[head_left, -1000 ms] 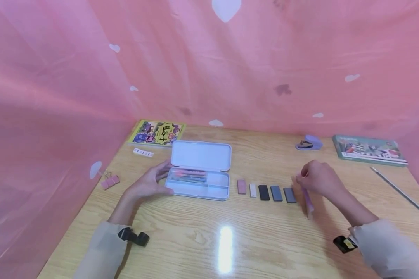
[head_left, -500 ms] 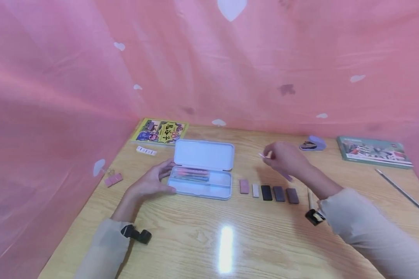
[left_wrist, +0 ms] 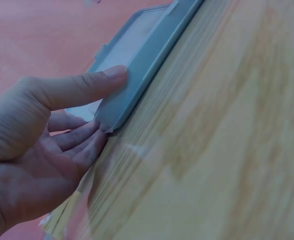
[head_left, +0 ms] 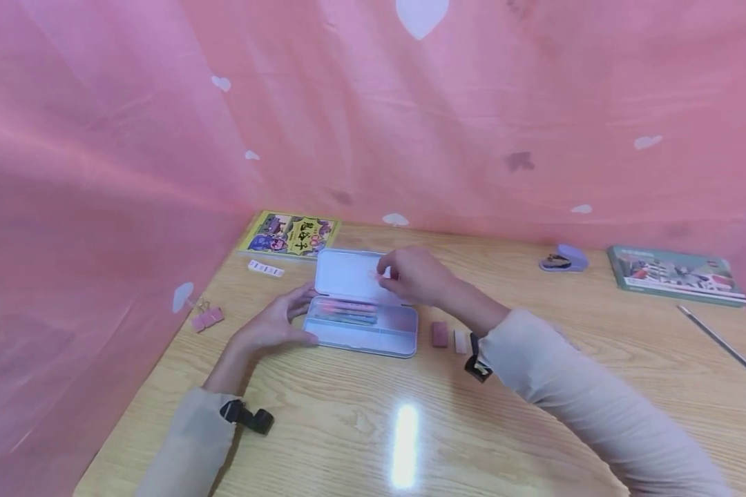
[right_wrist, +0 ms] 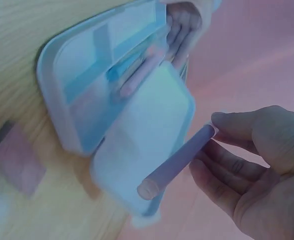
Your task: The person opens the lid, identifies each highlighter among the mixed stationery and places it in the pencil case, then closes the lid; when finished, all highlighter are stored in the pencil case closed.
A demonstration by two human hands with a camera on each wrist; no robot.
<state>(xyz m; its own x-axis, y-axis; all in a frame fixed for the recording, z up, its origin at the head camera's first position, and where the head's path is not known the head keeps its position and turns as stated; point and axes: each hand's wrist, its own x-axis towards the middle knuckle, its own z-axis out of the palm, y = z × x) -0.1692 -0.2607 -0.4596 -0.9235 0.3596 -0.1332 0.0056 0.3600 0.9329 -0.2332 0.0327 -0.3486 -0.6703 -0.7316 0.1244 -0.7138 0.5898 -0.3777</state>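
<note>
A pale blue pencil case (head_left: 348, 336) lies open on the table, its lid (head_left: 342, 273) folded back. Several pens (head_left: 347, 310) fill part of its rear compartment. My left hand (head_left: 272, 324) grips the case's left end; the left wrist view has the thumb on the front wall (left_wrist: 132, 92) and the fingers at the end. Over the lid, my right hand (head_left: 418, 276) pinches a purple pen (right_wrist: 179, 161) by one end between thumb and fingers. That pen is mostly hidden in the head view and plain in the right wrist view.
Right of the case sit a pink eraser (head_left: 440, 334) and a white one (head_left: 460, 342); the right forearm covers others. Farther right are a purple stapler (head_left: 563, 258), a flat green box (head_left: 677, 276) and a thin rod (head_left: 724, 345). Binder clips (head_left: 208, 318) and a booklet (head_left: 292, 235) lie left.
My right hand has carried the purple pen leftward, from right of the eraser row to above the case's lid. The left hand has stayed on the case.
</note>
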